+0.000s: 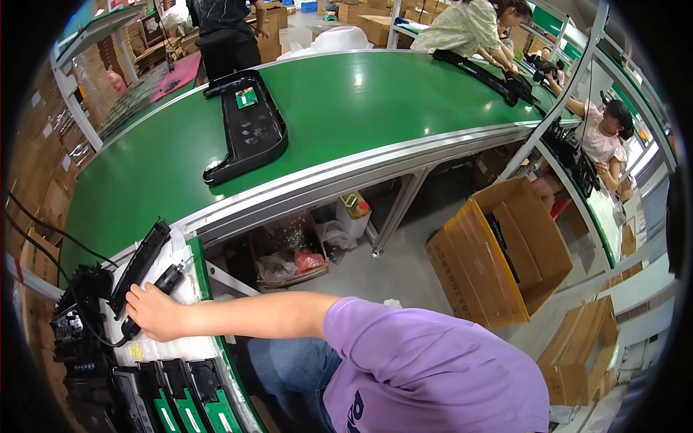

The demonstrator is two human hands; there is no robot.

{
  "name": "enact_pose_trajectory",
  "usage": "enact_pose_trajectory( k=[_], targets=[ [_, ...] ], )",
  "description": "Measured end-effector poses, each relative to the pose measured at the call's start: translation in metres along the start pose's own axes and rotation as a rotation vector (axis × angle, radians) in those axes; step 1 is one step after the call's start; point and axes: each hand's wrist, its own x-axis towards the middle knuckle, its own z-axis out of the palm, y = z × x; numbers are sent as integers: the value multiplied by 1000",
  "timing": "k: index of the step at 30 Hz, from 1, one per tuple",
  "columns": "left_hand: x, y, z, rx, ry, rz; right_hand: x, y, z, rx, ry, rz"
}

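My right hand reaches over to the workbench at the left and is closed round a black corded electric screwdriver. The tool lies slantwise low over a white mat, its tip pointing up and right. Just beyond the hand is a long black plastic housing. Dark plastic parts crowd the bench's left side, with a black cable running past them. Small yellow pieces lie on the mat below my hand. Several black parts with green boards stand in a row nearer. My left hand is out of view.
A green conveyor curves across the back, carrying a black shell with a small circuit board. Co-workers stand behind it and at the right. Open cardboard boxes sit on the floor to the right.
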Motion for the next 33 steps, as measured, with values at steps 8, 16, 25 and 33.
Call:
enact_pose_trajectory(
  k=[8, 16, 25, 33],
  targets=[
    [-2, -1, 0, -29, -13, -22, 0, -2, -8, 22, -3, 3],
    [3, 1, -5, -100, -6, -2, 0, -1, -6, 10, -32, 8],
    [3, 2, -6, -87, -19, -8, 0, -2, -9, -21, -21, -5],
    [3, 2, -6, -123, -34, -23, -1, -2, -7, 7, -14, -2]
  ],
)
